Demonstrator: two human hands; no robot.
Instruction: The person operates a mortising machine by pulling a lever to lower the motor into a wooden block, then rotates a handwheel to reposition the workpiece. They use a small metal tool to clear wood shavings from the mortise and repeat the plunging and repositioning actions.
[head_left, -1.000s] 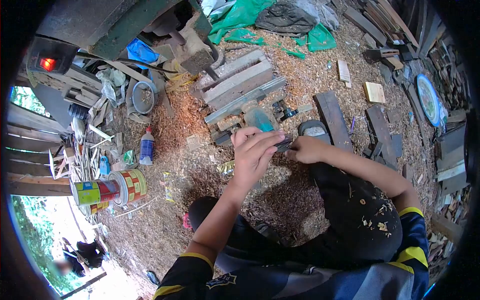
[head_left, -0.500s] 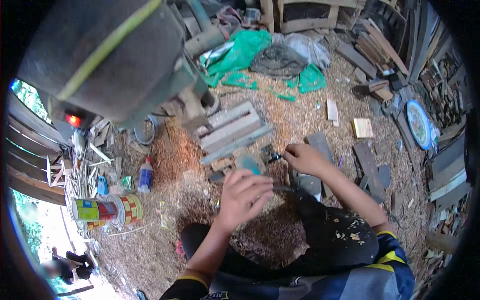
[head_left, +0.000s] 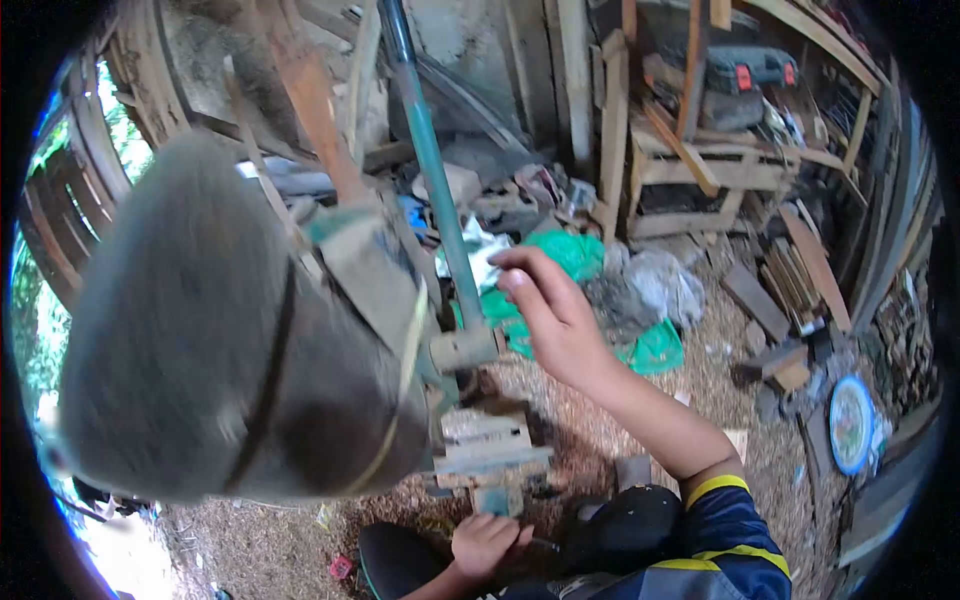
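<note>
My left hand (head_left: 485, 545) is low in the view, its fingers wrapped round the thin metal handle (head_left: 543, 544) of a vise. The vise's teal front part (head_left: 497, 500) stands just above the knuckles. Lighter blocks (head_left: 485, 430) lie behind it, under the machine. My right hand (head_left: 555, 315) is raised, with thumb and forefinger apart and nothing visible between them. Its fingertips are just right of a long green lever (head_left: 440, 175), apparently not touching it. The lever rises from a metal hub (head_left: 465, 348) on the machine.
A large, blurred grey machine housing (head_left: 200, 330) with a yellow band (head_left: 405, 380) fills the left side. Green plastic (head_left: 565, 252) and a pale sack (head_left: 665, 285) lie behind my right hand. Stacked wood (head_left: 790, 275) and a round plate (head_left: 852, 425) are at the right. Shavings cover the floor.
My view has tilted upward, showing the lever and back wall. My right hand has risen from beside the vise toward the lever. My left hand has closed on the vise handle.
</note>
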